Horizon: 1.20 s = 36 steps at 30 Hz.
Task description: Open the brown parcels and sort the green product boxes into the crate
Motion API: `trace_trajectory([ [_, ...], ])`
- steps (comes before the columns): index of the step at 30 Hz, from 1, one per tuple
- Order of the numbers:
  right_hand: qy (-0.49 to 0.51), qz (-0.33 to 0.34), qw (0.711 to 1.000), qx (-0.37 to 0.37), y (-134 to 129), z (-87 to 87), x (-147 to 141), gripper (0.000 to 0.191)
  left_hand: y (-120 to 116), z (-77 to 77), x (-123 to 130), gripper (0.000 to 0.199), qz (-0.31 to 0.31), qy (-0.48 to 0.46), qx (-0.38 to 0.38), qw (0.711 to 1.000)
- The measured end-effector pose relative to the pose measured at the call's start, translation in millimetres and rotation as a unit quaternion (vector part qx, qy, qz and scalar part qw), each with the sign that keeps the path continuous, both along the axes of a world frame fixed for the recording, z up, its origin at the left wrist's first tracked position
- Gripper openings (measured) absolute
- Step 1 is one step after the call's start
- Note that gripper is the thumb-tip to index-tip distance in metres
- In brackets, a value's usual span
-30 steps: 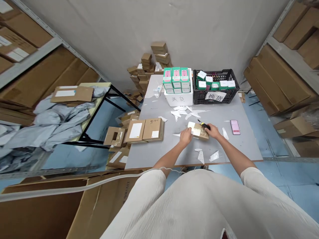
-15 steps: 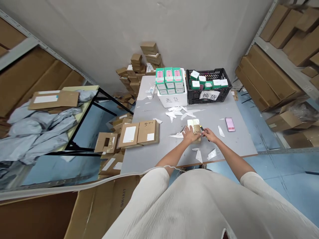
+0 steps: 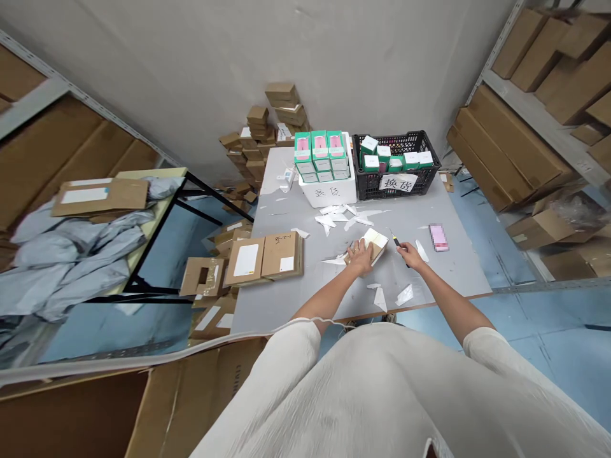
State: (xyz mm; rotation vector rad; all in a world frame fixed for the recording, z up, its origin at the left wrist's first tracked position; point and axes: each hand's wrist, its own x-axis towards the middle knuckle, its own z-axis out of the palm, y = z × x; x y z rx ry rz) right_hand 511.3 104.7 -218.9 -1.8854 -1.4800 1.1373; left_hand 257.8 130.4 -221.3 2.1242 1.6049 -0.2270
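Observation:
My left hand (image 3: 361,257) grips a small cardboard box (image 3: 378,241) with a white label on its top, near the front middle of the table. The fingers lie over the box's left side, and the box sits turned at an angle. To its right, my right hand (image 3: 410,256) is closed around a yellow-and-black utility knife (image 3: 396,242). The knife's thin blade points up and away, apart from the box. Torn white paper scraps (image 3: 334,216) lie beyond the box, with smaller pieces nearer the table's front edge.
A white bin (image 3: 329,193) of green-and-pink boxes and a black crate (image 3: 411,188) stand at the back of the grey table (image 3: 286,305). Flat cardboard boxes (image 3: 267,257) lie left, a pink phone-like object (image 3: 438,237) right. A white cable (image 3: 191,348) crosses in front.
My right hand has drawn the knife away from the box to the right, its blade now pointing away. The box has turned under my left hand, showing more of its side.

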Motion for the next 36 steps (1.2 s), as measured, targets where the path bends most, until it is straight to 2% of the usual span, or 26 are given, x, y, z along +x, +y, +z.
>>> trace_trajectory([
  [3,0.050,-0.039,0.998,-0.028,-1.6,0.0,-4.6,0.039,-1.8,4.2,-19.0,0.109,-0.046,0.005,0.032,0.998],
  [6,0.113,-0.026,0.992,-0.042,-3.2,2.1,-14.6,0.036,-7.0,12.4,-27.9,0.090,-0.060,0.008,0.063,0.996],
  [10,0.193,0.007,0.978,-0.080,-7.4,11.1,-26.8,0.035,-13.6,19.7,-19.4,0.062,-0.074,-0.028,0.066,0.995],
  [14,0.223,0.025,0.966,-0.131,-11.4,26.0,-23.7,0.033,-15.5,18.5,-9.2,0.047,-0.109,-0.025,0.082,0.990],
  [21,0.078,0.078,0.989,-0.096,-9.2,39.3,16.4,0.027,-13.6,14.9,-10.9,0.059,-0.130,-0.024,0.084,0.988],
  [24,0.039,0.131,0.988,-0.069,-4.2,39.6,33.4,0.027,-13.7,15.6,-10.3,0.059,-0.135,-0.019,0.079,0.987],
  [27,-0.044,0.208,0.976,-0.045,5.6,38.6,43.3,0.025,-14.6,16.6,-10.9,0.056,-0.129,-0.018,0.075,0.989],
  [31,-0.165,0.272,0.948,-0.003,22.9,33.9,40.7,0.028,-15.9,18.2,-14.4,0.058,-0.126,-0.026,0.066,0.989],
  [36,-0.194,0.308,0.931,0.026,38.1,29.5,21.3,0.024,-16.5,19.8,-17.7,0.058,-0.126,-0.037,0.061,0.990],
])
